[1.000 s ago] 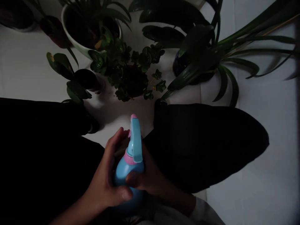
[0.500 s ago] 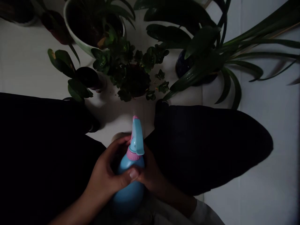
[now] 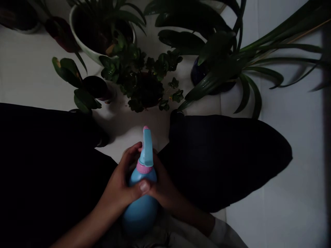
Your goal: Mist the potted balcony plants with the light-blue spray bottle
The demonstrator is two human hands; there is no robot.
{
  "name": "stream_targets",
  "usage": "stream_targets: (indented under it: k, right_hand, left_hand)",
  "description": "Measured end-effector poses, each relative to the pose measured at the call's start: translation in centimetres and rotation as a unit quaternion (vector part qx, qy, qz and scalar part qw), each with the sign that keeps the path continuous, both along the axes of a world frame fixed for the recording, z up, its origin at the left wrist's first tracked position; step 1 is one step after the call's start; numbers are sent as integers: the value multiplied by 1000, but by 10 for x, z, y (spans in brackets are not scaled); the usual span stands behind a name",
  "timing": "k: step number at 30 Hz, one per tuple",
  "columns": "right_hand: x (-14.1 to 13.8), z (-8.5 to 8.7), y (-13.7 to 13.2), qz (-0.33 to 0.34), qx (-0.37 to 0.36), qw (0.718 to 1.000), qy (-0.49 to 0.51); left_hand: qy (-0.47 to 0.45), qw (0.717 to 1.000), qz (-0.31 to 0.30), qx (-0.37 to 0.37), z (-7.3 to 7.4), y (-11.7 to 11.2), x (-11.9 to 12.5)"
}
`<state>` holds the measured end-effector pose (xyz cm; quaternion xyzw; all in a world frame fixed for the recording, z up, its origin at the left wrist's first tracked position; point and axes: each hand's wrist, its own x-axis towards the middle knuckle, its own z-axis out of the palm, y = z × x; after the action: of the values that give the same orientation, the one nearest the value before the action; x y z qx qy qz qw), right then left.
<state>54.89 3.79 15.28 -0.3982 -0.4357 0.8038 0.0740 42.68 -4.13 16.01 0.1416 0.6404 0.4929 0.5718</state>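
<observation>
A light blue spray bottle point(image 3: 141, 206) with a pink collar and a blue trigger head sits upright between my knees. My left hand point(image 3: 121, 182) wraps round its shoulder, thumb across the front. My right hand point(image 3: 161, 186) grips the other side of the bottle, below the collar. The nozzle points away from me toward a small leafy potted plant point(image 3: 144, 86) on the white floor.
Several potted plants stand ahead: a white pot point(image 3: 88, 48) at the back left, a dark-leaved plant point(image 3: 85, 88) on the left, a dark blue pot point(image 3: 199, 72) with long strap leaves on the right. My dark-trousered legs point(image 3: 227, 155) flank the bottle. White floor point(image 3: 289, 172) lies to the right.
My left thumb has slid up across the bottle's front and the fingers have closed nearer the collar. The bottle has stayed in about the same place.
</observation>
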Motion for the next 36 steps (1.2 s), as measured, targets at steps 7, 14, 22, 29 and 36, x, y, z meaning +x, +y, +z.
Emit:
stream_targets:
  k: [7,14,22,29,36]
  right_hand:
    - [-1,11,6,-1,14,1000,17]
    - [2,6,0,-16,21,1000,10]
    - [7,11,-1,1,-35,999,22]
    - [7,8,2,11,1,999,46]
    - [8,3,-3,2,-1,1000,31]
  left_hand:
    - [17,999,-20,20,1,4,-6]
    - [-18,1000,3,13,9,4,-7]
    - [17,996,-23,85,-9,-3,-1]
    - [31,995,-1,98,-10,-4,1]
    - [9,998,21,61,-1,-4,-1]
